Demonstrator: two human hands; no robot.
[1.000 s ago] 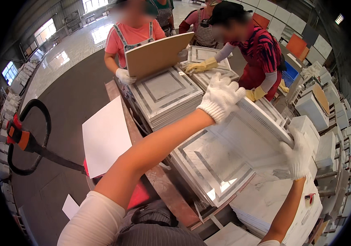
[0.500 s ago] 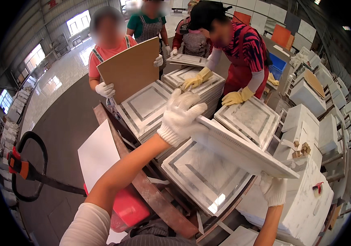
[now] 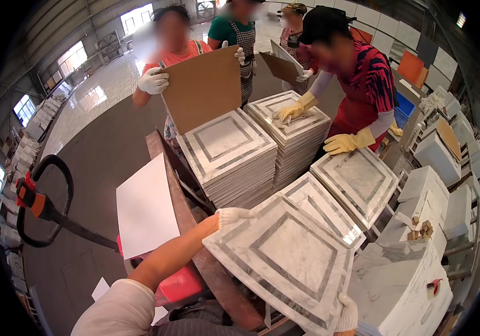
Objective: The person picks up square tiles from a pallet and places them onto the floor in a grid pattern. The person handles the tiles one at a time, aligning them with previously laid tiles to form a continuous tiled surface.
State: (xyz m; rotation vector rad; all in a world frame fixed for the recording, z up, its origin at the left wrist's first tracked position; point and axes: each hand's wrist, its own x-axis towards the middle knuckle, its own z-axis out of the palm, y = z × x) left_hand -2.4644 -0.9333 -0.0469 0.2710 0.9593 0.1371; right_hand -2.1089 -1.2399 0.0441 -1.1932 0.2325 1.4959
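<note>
A square white marble tile [image 3: 296,252] with grey inlaid bands slants between my hands, its patterned face upward. My left hand [image 3: 233,215], in a white knitted glove, grips its upper left corner. At the lower right edge my right hand [image 3: 347,313], gloved the same way, has its fingers round the tile. Partly hidden behind it lies another inlaid tile [image 3: 329,203]. Beyond that, a co-worker's yellow glove [image 3: 349,143] rests on a tile [image 3: 357,173]; the other yellow glove [image 3: 296,109] presses a cloth on a tall tile stack [image 3: 293,151].
A co-worker at the left holds a brown board [image 3: 203,87] upright on another tile stack [image 3: 226,143]. White sheet [image 3: 147,207], rusty steel beam [image 3: 226,291] and pallet jack handle [image 3: 49,207] are at my left. Marble slabs [image 3: 402,280] stand at the right.
The tile in my hands has turned from edge-on to face-up and come nearer. The brown board has shifted onto the left stack. A co-worker at the back has lifted a tile.
</note>
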